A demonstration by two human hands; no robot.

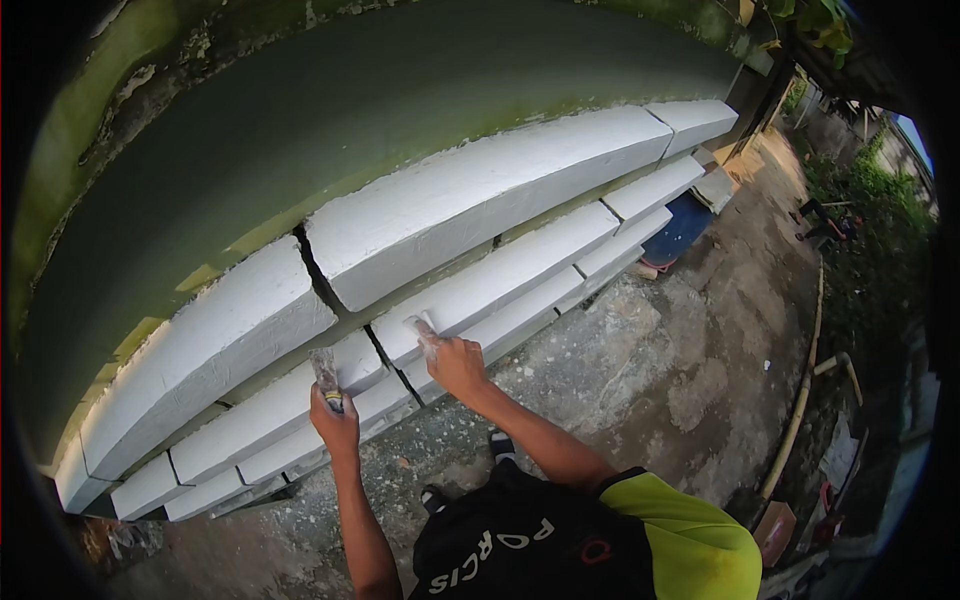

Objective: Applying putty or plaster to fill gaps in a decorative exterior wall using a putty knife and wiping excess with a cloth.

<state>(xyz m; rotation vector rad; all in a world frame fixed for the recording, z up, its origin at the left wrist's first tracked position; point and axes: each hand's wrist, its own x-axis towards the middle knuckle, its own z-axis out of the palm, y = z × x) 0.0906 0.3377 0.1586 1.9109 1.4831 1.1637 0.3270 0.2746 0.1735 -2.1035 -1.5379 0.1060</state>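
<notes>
White coating covers the long block (pixel 520 262) at the centre of interest: second tier down, its left end meeting a dark vertical joint (pixel 388 362). Long axis climbs from lower left to upper right across the view, lengthwise with the green wall (pixel 400 110) behind; some of the bend is the lens.

Right hand (pixel 456 362) is the nearer one. It sits at the block's left end, just right of the joint, fingers reaching forward to the white surface, pale residue on them. Most of the block's length therefore lies ahead and to the right of this hand. Fingers close together; cannot tell whether they grip a small pale blade or only press.

Left hand (pixel 336 424) lies across the joint, clamped around a putty knife (pixel 325 372), blade upward and smeared pale. Behind it, the neighbouring white block (pixel 250 430); contact between blade and block cannot be judged.

Above both, an upper right block (pixel 480 210) and an upper left block (pixel 210 345), a wider dark gap between them.

Farther out: stained concrete ground (pixel 600 350), a pale pole (pixel 800 410) lying well off to the right.
</notes>
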